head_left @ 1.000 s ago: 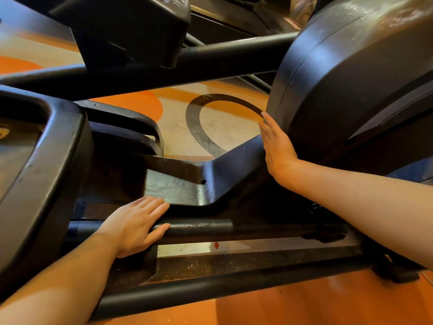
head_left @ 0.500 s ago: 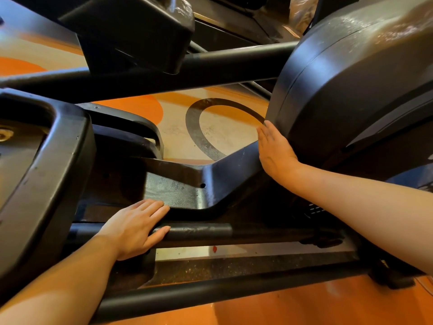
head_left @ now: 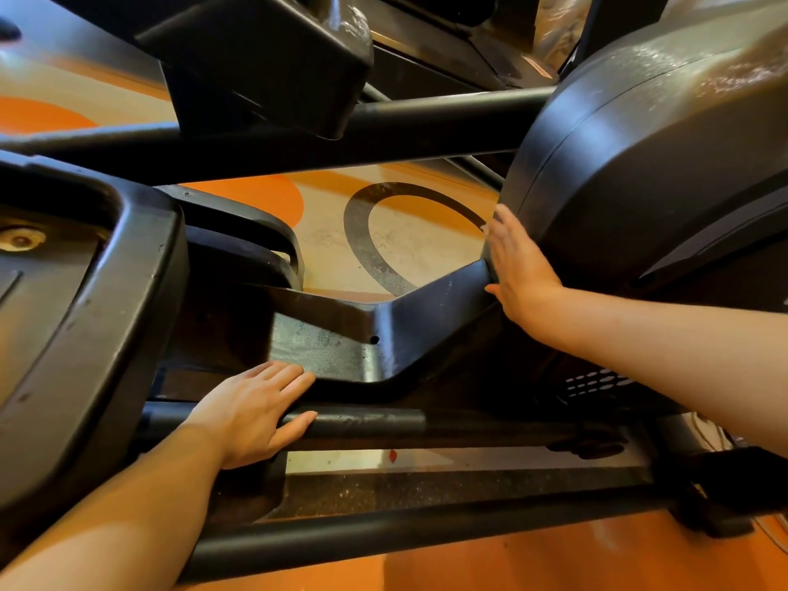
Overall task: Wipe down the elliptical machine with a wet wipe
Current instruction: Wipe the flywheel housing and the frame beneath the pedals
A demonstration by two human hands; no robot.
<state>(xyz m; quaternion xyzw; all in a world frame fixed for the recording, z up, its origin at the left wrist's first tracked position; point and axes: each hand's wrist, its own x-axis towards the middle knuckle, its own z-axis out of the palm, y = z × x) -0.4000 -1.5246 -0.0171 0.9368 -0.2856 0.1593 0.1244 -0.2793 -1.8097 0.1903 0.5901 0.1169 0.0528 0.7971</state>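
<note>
Wiping appears to be the step in hand, seen in the head view, the only one. A person leans low over a black elliptical machine (head_left: pixel 639 172) that fills most of the picture and stands on an orange and cream patterned floor (head_left: pixel 418 245).

The right hand (head_left: pixel 518 270) lies flat, fingers straight and together, against the lower front edge of the rounded flywheel housing (head_left: pixel 665 155), where it meets an angled black frame plate (head_left: pixel 383 330). No wet wipe can be seen; one may sit under the palm, but that cannot be told.

The left hand (head_left: pixel 251 409) rests with fingers spread and relaxed on a dark horizontal rail (head_left: pixel 366 420), thumb along its top, holding nothing that shows. It seems to steady the body.

My judgement: the housing's edge is being worked, and the next move calls for the right palm to slide along the curve or down onto the plate, keeping firm, even pressure.

The machine looks worn. Its housing has a dull sheen with pale streaks near the top. The plate shows a speckled, dusty patch around a small hole. A large foot pedal (head_left: pixel 85 317) at the left is scuffed.
</note>
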